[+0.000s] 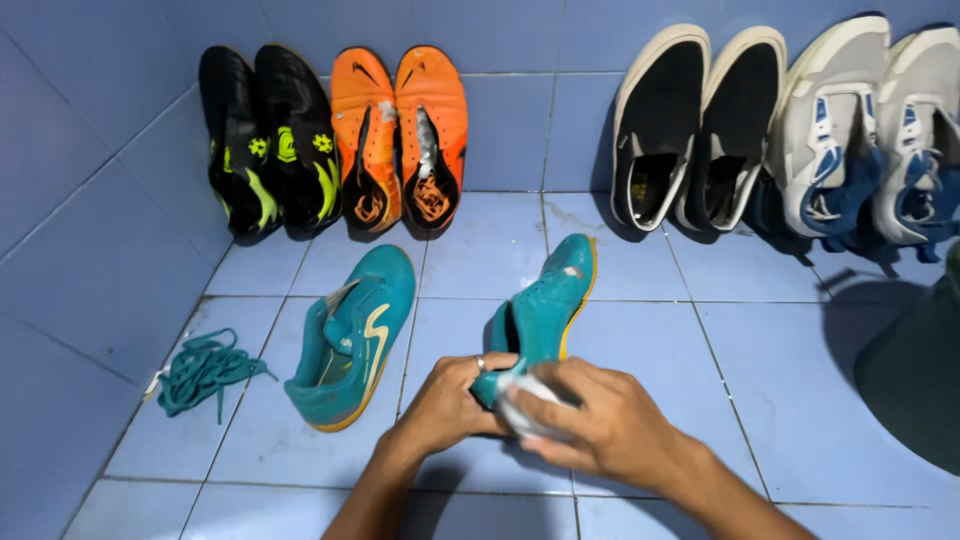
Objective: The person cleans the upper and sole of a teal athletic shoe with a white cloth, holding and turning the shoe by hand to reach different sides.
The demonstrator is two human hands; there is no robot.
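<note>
The right hand (610,425) is closed around a white cloth (525,405) and presses it on the heel of a teal shoe (540,310). The left hand (450,395) is wrapped tight on that same heel, just beside the right one. I think the cloth is damp, but it is too crumpled to be sure. The shoe tips up and away from both hands, so a hard rub could make it slip out and drop on the blue tile floor (640,340).

Left of the left hand lies the other teal shoe (350,340) on its side, and further left the loose teal laces (200,370). A dropped shoe could knock them.

Far past the hands, leaning on the wall, are black shoes (265,140), orange shoes (400,135), black slip-ons (695,125) and white and blue sneakers (865,125).
</note>
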